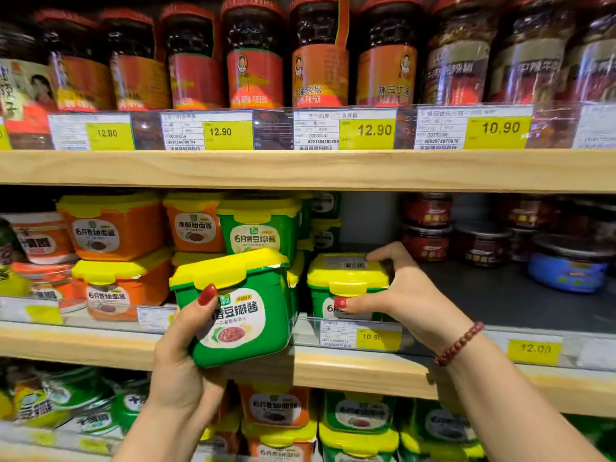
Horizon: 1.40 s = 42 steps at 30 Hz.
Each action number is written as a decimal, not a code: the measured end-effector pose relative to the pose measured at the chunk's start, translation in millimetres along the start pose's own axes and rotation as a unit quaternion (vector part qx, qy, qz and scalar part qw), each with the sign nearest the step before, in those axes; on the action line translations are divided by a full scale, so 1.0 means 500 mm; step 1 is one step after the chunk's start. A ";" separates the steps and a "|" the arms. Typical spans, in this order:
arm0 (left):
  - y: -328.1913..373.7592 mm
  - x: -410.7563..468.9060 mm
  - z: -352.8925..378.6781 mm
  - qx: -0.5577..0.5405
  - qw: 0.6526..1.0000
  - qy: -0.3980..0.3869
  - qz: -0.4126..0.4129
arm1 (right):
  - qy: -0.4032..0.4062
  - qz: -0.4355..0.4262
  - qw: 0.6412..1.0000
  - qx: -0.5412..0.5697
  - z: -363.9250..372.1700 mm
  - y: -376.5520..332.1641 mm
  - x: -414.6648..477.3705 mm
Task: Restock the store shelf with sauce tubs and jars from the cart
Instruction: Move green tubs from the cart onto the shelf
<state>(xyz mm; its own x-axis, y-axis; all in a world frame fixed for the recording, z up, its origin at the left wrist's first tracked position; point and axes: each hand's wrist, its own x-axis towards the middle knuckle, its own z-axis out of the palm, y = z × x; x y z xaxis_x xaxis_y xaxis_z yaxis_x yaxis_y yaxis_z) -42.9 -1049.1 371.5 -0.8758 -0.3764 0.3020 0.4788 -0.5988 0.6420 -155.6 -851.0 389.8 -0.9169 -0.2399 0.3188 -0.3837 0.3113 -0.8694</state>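
My left hand (180,358) grips a green tub (240,305), upright, before the shelf edge (333,368). Just right of it and deeper, my right hand (400,291) pinches the shelved tub (346,278); the free place, I think, is on top of that one.

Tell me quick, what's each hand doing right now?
Left hand: holds the tilted green tub.
Right hand: grips the upright green tub on the shelf.

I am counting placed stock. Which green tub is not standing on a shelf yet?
The tilted green tub held in the air by the left hand; the others stand on shelves, even the shelved tub the right hand grips.
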 end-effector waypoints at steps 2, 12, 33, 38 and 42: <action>-0.003 -0.005 0.001 -0.005 1.000 -0.004 0.007 | -0.021 -0.001 0.998 -0.051 -0.002 0.000 -0.001; -0.018 -0.008 0.036 -0.026 0.999 -0.043 0.017 | -0.039 -0.065 0.988 -0.133 -0.036 -0.022 -0.042; -0.071 0.075 0.133 0.287 0.935 -0.149 0.148 | -0.039 -0.107 0.971 0.210 -0.047 -0.051 -0.062; -0.095 0.095 0.124 0.394 0.890 -0.063 0.223 | -0.030 -0.102 0.973 0.203 -0.039 -0.036 -0.023; -0.112 0.116 0.120 0.429 0.868 -0.042 0.246 | -0.041 -0.104 0.973 0.204 -0.035 -0.018 -0.007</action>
<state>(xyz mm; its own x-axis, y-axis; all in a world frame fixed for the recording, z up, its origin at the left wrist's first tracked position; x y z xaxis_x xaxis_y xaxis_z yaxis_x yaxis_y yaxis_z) -124.2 -994.7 395.2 -0.5963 -0.3637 0.7156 0.6066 0.3798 0.6985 -151.0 -836.9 403.3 -0.8059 -0.3367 0.4870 -0.4693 -0.1382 -0.8721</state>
